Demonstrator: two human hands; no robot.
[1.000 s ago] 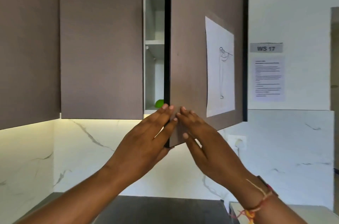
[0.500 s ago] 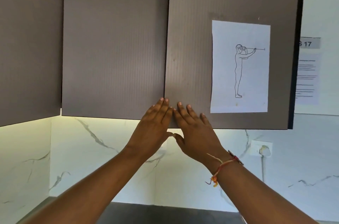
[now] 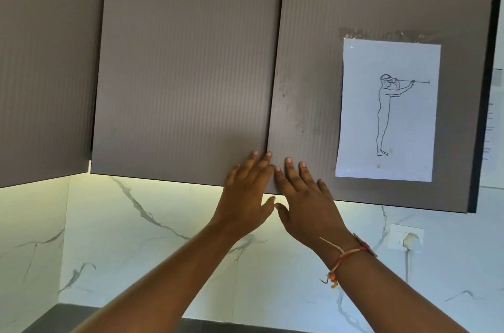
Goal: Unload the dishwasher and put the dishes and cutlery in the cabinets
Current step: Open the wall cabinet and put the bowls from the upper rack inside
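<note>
**Cabinet door now flush, both palms flat against it**

A second ago the right cabinet door (image 3: 381, 73) stood swung out, with shelves and something green showing in the gap. That gap is gone; the door sits closed alongside the left cabinet door (image 3: 185, 68), only a thin dark seam running between them down the middle of the frame. No dishes or cutlery show anywhere, and whatever the cabinet holds is hidden behind the shut doors.

The marble backsplash (image 3: 136, 237) fills the lower half, lit from under the cabinets, with a strip of dark countertop (image 3: 54, 316) at the bottom left.

A sheet of paper (image 3: 387, 111), taped on the right door at centre right, bears a line drawing of a standing figure with arms raised forward.

The left hand (image 3: 245, 196) rises from the bottom centre, fingers spread and extended, pressing on the lower corner of the left door beside the seam, holding nothing. The right hand (image 3: 308, 204) lies just beside it, flat and open on the lower edge of the right door, also empty; the two thumbs nearly meet below the doors.

A wall socket (image 3: 406, 240) sits at lower right. A red-and-yellow thread bracelet (image 3: 346, 256) circles the right wrist.
</note>
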